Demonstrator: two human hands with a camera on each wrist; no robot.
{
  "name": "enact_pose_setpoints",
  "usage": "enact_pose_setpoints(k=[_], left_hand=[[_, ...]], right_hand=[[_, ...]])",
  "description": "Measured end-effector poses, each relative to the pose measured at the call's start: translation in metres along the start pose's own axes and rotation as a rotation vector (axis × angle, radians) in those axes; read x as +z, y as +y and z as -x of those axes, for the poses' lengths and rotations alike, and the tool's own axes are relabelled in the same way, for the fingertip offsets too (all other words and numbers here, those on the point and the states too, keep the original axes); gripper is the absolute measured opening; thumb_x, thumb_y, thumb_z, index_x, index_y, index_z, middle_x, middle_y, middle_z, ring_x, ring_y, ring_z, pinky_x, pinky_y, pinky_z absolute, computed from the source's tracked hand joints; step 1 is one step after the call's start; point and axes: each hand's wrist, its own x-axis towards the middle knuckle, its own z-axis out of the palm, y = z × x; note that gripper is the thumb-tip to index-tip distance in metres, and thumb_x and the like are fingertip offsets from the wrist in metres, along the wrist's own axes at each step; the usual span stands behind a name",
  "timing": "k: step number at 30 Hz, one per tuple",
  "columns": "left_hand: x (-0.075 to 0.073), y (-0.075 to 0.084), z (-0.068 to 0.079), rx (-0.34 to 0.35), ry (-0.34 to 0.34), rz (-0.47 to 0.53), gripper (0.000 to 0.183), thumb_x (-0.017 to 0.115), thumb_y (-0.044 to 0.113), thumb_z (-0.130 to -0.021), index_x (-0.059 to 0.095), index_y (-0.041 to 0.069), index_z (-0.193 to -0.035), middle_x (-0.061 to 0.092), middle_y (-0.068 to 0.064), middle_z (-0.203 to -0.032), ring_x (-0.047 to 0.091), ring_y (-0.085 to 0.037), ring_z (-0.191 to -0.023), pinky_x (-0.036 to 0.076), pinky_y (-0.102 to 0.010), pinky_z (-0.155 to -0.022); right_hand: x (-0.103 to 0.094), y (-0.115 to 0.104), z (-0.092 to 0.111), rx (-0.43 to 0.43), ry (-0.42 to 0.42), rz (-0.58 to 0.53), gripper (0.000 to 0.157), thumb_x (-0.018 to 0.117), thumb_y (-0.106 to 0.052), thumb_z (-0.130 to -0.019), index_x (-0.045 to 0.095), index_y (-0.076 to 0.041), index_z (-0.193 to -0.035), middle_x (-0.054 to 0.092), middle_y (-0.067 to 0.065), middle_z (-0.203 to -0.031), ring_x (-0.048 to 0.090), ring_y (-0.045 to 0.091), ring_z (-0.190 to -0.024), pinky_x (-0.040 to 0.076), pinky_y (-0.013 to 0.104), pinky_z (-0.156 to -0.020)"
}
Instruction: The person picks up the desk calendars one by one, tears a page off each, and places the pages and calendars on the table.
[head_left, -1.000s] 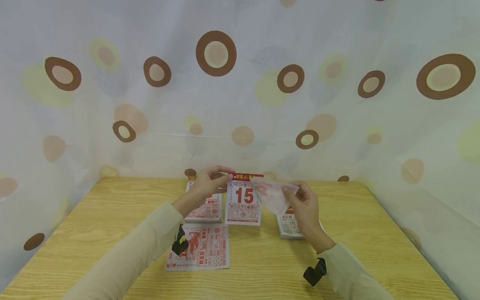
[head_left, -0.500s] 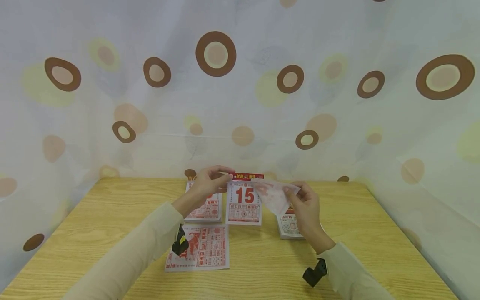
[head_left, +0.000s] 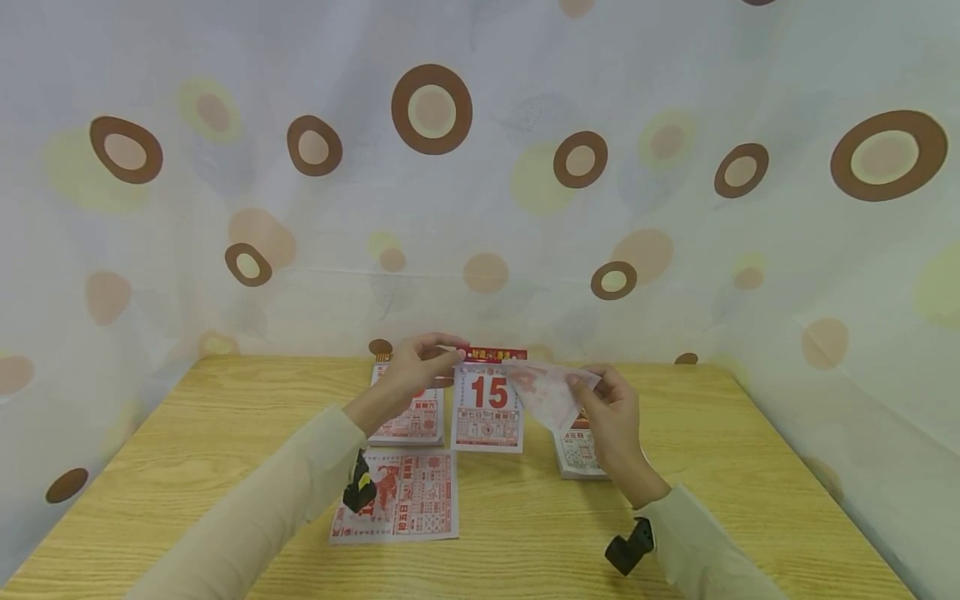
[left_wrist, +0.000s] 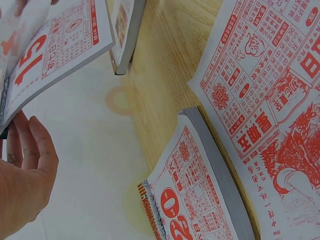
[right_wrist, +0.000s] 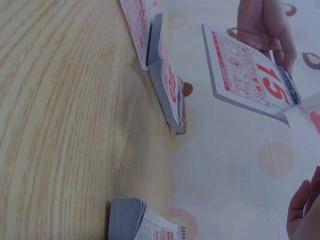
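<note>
My left hand (head_left: 416,367) grips a tear-off calendar (head_left: 487,421) by the upper left of its red header strip. The pad is held up off the table, and its front page shows a large red 15. My right hand (head_left: 613,417) pinches a thin, creased calendar page (head_left: 547,398) between thumb and fingers. That page's far end meets the pad's top right corner; whether it is joined there I cannot tell. In the left wrist view, fingers (left_wrist: 37,150) curl behind the pad's top edge. The right wrist view shows the pad's thickness and its ragged, torn top edge.
A second calendar pad (head_left: 408,427) lies behind my left hand. A third, thick pad (head_left: 579,454) sits below my right hand, partly covered by it. A larger printed sheet (head_left: 429,496) lies near the left forearm. A patterned cloth (head_left: 480,208) hangs behind the wooden table (head_left: 225,433).
Almost nothing differs. The pad and the pinched page have shifted very slightly; both hands keep their holds.
</note>
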Motion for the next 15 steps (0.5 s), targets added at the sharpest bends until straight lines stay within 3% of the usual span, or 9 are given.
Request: enact_pose_setpoints(k=[15], left_hand=[[0.0009,0.0000,0.0016,-0.003,0.001,0.011,0.026,0.060,0.018,-0.089,0.060,0.011,-0.114,0.062,-0.012,-0.114,0.065,-0.022,-0.093,0.047,-0.046,-0.092]], right_hand=[[-0.0009,0.0005,0.0007,0.006,0.008,0.000,0.007,0.060,0.000,-0.085,0.056,0.004,-0.089,0.063,-0.004,-0.080,0.062,0.007,-0.069,0.054,0.018,-0.058]])
